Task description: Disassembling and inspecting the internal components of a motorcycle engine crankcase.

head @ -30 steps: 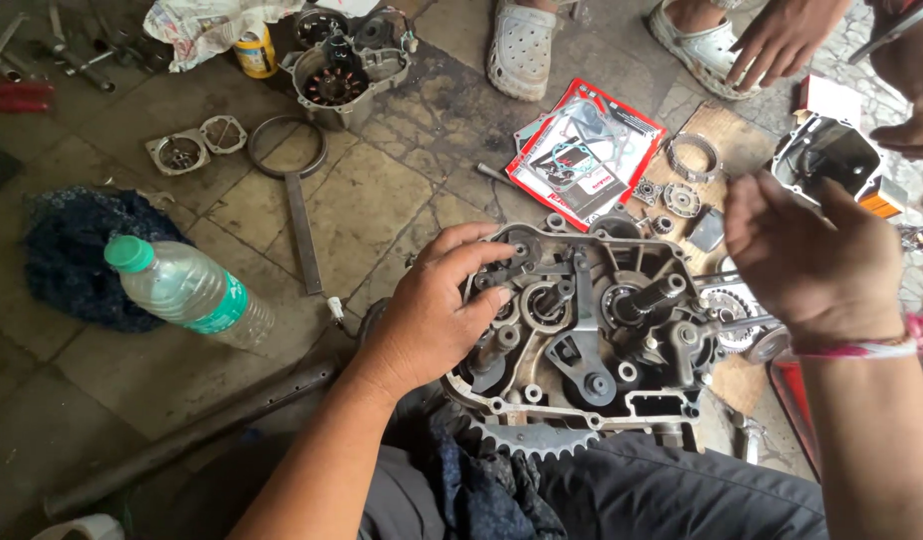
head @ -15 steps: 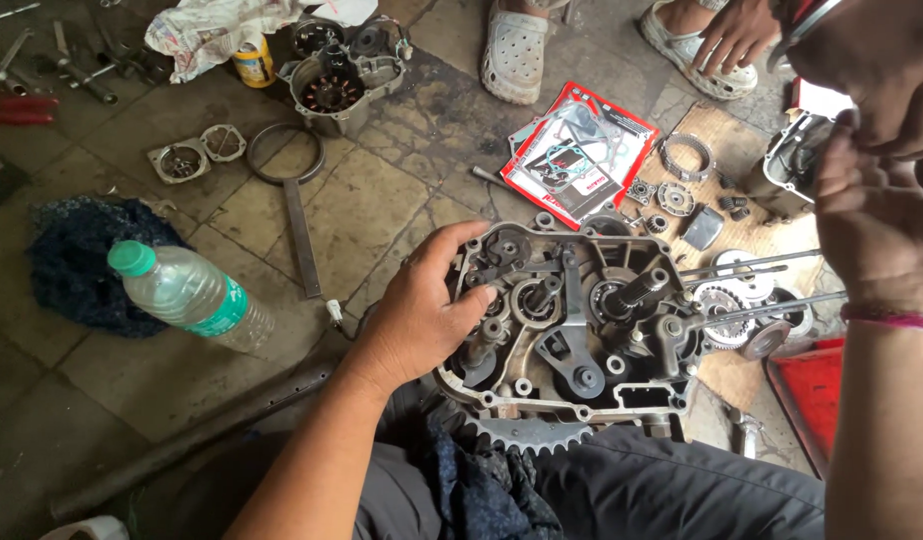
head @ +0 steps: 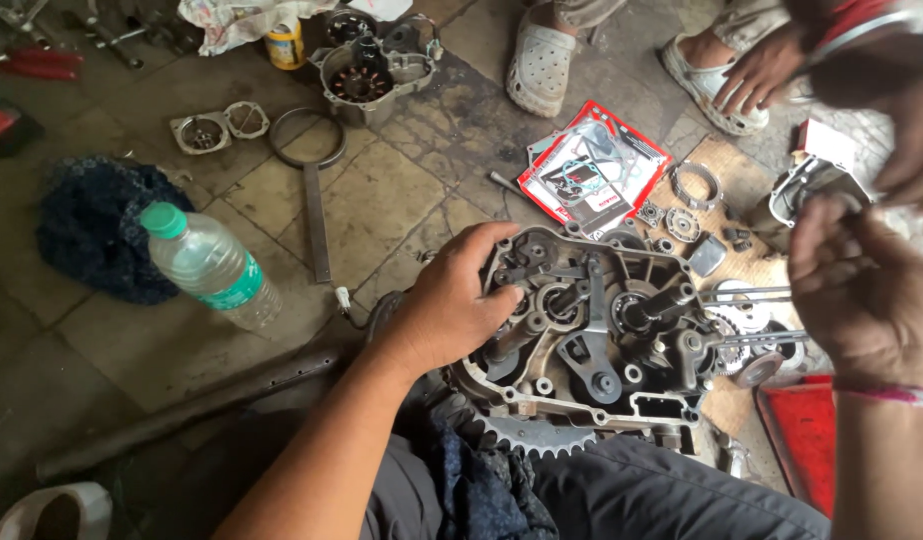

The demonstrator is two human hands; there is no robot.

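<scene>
An open metal engine case [head: 622,400] with gears and shafts inside lies across my lap, with a toothed sprocket [head: 537,437] under its near edge. My left hand [head: 452,305] lies on the case's upper left part, fingers curled over the rim and the parts there. My right hand [head: 852,290], with a pink thread at the wrist, hovers to the right of the case above two long studs [head: 747,295]. Its fingers are curled, and what they hold is hidden. Another person's blurred hand [head: 902,110] is just above it.
A plastic water bottle [head: 212,265] and a dark cloth [head: 97,230] lie on the left. A ring tool [head: 312,190], an engine cover [head: 367,70], a gasket pack [head: 592,175], small gears on cardboard [head: 682,222] and a red tray [head: 807,440] surround me. Another person's sandalled feet [head: 542,55] are opposite.
My right hand rose toward the other person's hand, then came lower beside the case. My left hand stayed on the case.
</scene>
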